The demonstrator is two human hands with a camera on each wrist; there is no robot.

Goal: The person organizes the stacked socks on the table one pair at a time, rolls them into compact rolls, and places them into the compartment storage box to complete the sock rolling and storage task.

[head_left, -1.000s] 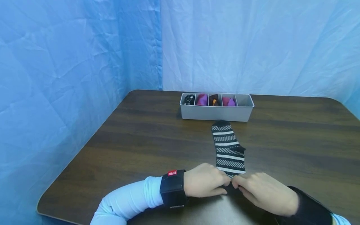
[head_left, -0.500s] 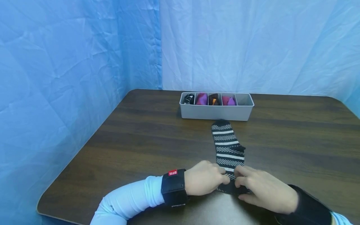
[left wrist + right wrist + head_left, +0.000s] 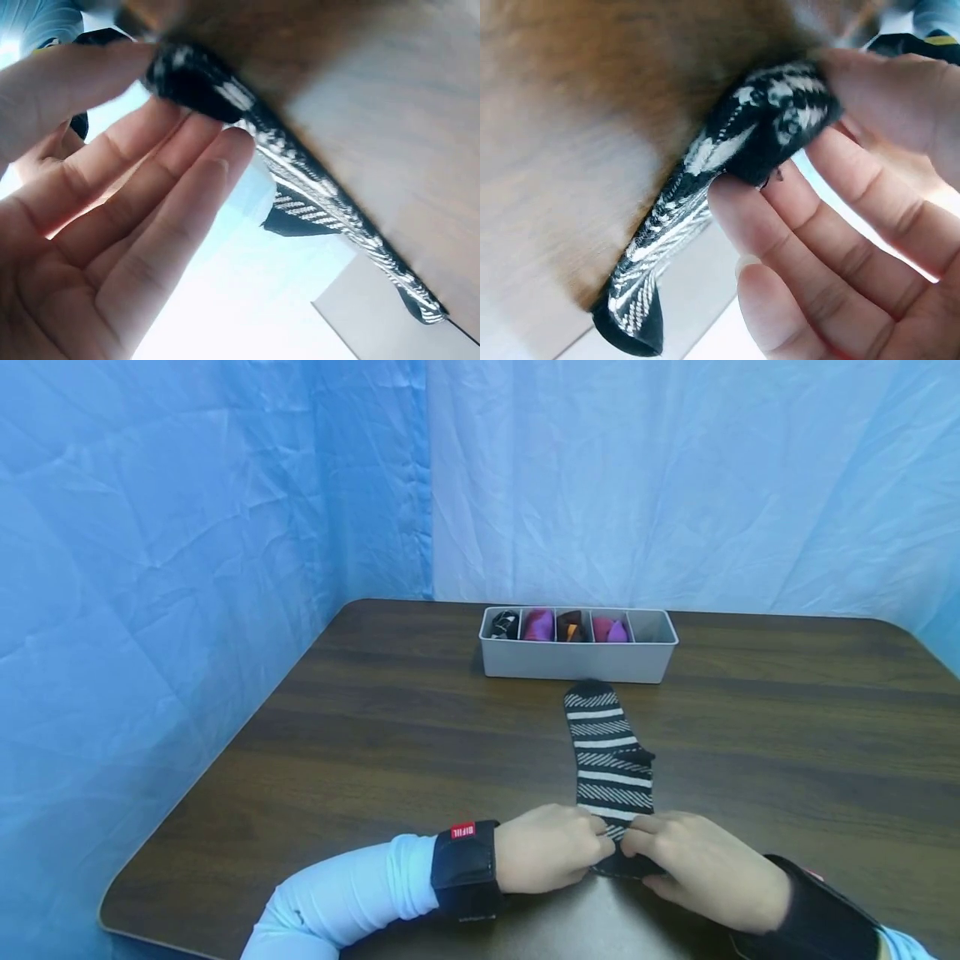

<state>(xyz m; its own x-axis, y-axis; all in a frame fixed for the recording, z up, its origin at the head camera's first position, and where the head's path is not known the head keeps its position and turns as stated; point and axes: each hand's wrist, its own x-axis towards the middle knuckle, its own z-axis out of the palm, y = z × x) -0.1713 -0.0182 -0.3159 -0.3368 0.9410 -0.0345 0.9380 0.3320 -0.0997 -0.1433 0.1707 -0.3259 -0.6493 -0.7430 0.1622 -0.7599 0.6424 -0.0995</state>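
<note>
A black sock [image 3: 611, 768] with white stripes lies lengthwise on the table, its dark toe close to the grey box and its heel poking out rightward. At the near end, my left hand [image 3: 551, 849] pinches the cuff from the left between thumb and fingertips. My right hand [image 3: 708, 867] pinches the same end from the right. In the left wrist view the sock [image 3: 319, 191] has its end rolled over at the fingertips. The right wrist view has the sock's [image 3: 682, 187] turned-over edge between thumb and fingers. Knuckles partly hide the cuff from above.
A grey divided box [image 3: 573, 661] stands beyond the toe. Its compartments hold a black-and-white bundle [image 3: 505, 625], a purple bundle [image 3: 538, 625], a brown one [image 3: 570, 627] and a pink-purple one [image 3: 610, 629]; the rightmost is bare. Blue curtains [image 3: 600, 477] hang behind the dark wooden table [image 3: 420, 727].
My hands, earlier almost touching at the cuff, have parted slightly. The near end now shows a dark folded band between them. The box and the sock's toe have stayed put.
</note>
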